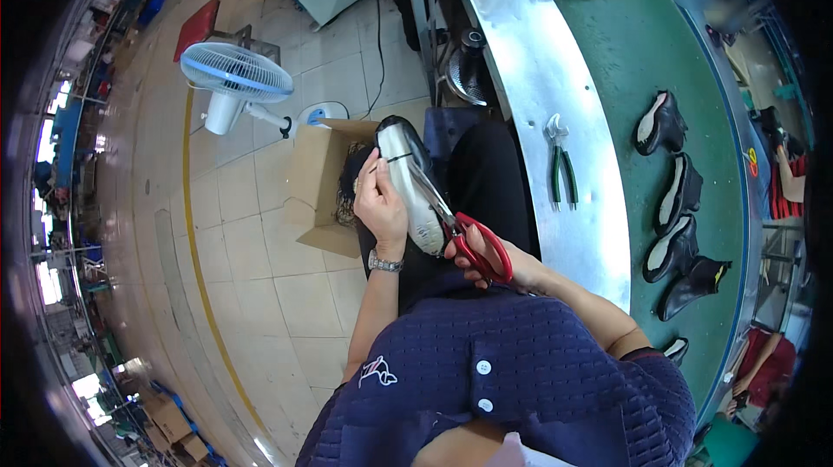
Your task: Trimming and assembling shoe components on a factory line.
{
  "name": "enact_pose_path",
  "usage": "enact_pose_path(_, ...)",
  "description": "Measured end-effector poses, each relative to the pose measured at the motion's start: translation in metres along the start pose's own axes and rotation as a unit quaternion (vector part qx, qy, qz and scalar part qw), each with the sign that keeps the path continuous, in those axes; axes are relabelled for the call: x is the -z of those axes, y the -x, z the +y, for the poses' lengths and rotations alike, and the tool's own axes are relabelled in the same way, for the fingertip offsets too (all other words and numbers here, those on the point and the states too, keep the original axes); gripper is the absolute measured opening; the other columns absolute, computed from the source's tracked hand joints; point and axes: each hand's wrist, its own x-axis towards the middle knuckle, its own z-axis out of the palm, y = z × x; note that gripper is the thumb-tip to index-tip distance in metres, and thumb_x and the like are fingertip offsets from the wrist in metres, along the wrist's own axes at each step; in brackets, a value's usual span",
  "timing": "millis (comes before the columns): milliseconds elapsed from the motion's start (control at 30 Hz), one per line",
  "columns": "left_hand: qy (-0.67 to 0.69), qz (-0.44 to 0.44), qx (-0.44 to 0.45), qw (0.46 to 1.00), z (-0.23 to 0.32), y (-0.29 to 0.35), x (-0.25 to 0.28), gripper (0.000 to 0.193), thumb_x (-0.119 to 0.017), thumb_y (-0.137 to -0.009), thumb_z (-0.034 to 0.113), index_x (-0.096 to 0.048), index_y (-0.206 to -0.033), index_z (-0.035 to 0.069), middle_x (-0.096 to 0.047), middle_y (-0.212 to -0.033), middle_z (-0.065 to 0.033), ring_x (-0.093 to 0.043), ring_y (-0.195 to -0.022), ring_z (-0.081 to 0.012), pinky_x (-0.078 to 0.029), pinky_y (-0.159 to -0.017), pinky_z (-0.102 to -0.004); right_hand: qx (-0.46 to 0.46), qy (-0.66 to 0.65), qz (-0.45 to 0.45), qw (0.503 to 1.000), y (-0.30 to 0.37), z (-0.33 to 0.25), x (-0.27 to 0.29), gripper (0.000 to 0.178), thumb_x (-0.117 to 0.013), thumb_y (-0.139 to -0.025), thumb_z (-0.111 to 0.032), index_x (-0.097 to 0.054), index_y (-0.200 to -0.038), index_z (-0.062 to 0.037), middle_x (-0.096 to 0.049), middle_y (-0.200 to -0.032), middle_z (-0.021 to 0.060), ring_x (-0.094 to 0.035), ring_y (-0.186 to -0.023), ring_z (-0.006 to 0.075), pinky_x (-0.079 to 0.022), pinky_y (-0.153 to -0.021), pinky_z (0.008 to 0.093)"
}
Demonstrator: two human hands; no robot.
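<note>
A black shoe (415, 207) lies over my lap with its pale underside up and a thin dark strip across it. At the shoe's left edge my left hand (380, 205) is closed, its fingertips pinching close to that strip; a watch is on the wrist. My right hand (473, 257) grips the red handles of a pair of scissors (500, 252) at the shoe's lower right. The scissors' long metal blades slant up and left over the pale underside, their tips near the strip. Whether the blades touch the strip I cannot tell.
To my right runs a metal bench edge (573, 59) bearing green-handled pliers (562, 163). Beyond it, several black boots (681, 194) lie on a green conveyor (625, 51). A cardboard box (325, 172) and a fan (234, 72) stand to the left. Other people sit at far right.
</note>
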Motion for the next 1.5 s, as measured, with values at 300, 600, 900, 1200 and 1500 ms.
enact_pose_path(300, -0.019, -0.063, -0.017, 0.998, -0.007, 0.021, 0.014, 0.018, -0.054, -0.094, 0.008, -0.068, -0.096, -0.003, -0.064, -0.111, -0.0158, -0.061, -0.101, -0.0299, -0.048, -0.087, -0.0383, 0.136, 0.024, 0.007, 0.99, -0.048, 0.043, 0.013, 0.049, -0.056, -0.091, -0.056, -0.061, -0.089, -0.0072, -0.054, -0.069, -0.0023, -0.054, -0.051, 0.0088, -0.043, -0.042, 0.0248)
enact_pose_path(600, -0.034, 0.023, -0.072, 0.997, 0.006, 0.025, 0.013, 0.022, -0.049, -0.1, 0.011, -0.063, -0.098, -0.006, -0.067, -0.094, -0.0164, -0.063, -0.084, -0.0292, -0.052, -0.076, -0.0356, 0.141, 0.209, 0.158, 0.955, -0.029, 0.038, -0.016, 0.059, -0.051, -0.093, -0.06, -0.058, -0.07, -0.0058, -0.04, -0.053, -0.0001, -0.039, -0.047, 0.011, -0.029, -0.045, 0.0292)
enact_pose_path(900, 0.069, 0.209, -0.192, 0.956, 0.078, -0.066, 0.087, 0.021, -0.046, -0.101, 0.01, -0.059, -0.099, -0.008, -0.064, -0.093, -0.0163, -0.062, -0.074, -0.0238, -0.054, -0.073, -0.0315, 0.268, 0.227, 0.221, 0.91, -0.021, 0.057, 0.022, 0.037, -0.064, -0.092, -0.041, -0.066, -0.096, -0.0046, -0.06, -0.071, 0.002, -0.055, -0.065, 0.0125, -0.044, -0.059, 0.0299)
enact_pose_path(1200, -0.219, -0.15, 0.021, 0.964, -0.043, 0.007, 0.091, 0.06, -0.051, -0.098, 0.026, -0.03, -0.147, 0.0, -0.028, -0.153, -0.022, -0.025, -0.142, -0.0378, -0.022, -0.115, -0.0399, 0.126, 0.433, 0.673, 0.586, 0.101, 0.097, 0.142, 0.046, -0.077, -0.074, -0.033, -0.063, -0.105, -0.0012, -0.066, -0.093, 0.018, -0.066, -0.083, 0.0342, -0.052, -0.071, 0.0431)
enact_pose_path(1500, -0.105, -0.37, -0.337, 0.859, 0.038, 0.001, -0.039, 0.051, -0.059, -0.09, 0.036, -0.056, -0.128, 0.002, -0.052, -0.13, -0.0208, -0.04, -0.132, -0.0365, -0.025, -0.112, -0.0521, 0.179, 0.457, 0.683, 0.541, 0.074, 0.072, 0.156, 0.034, -0.071, -0.08, -0.019, -0.064, -0.109, -0.0024, -0.064, -0.103, 0.0179, -0.061, -0.099, 0.0343, -0.049, -0.085, 0.041)
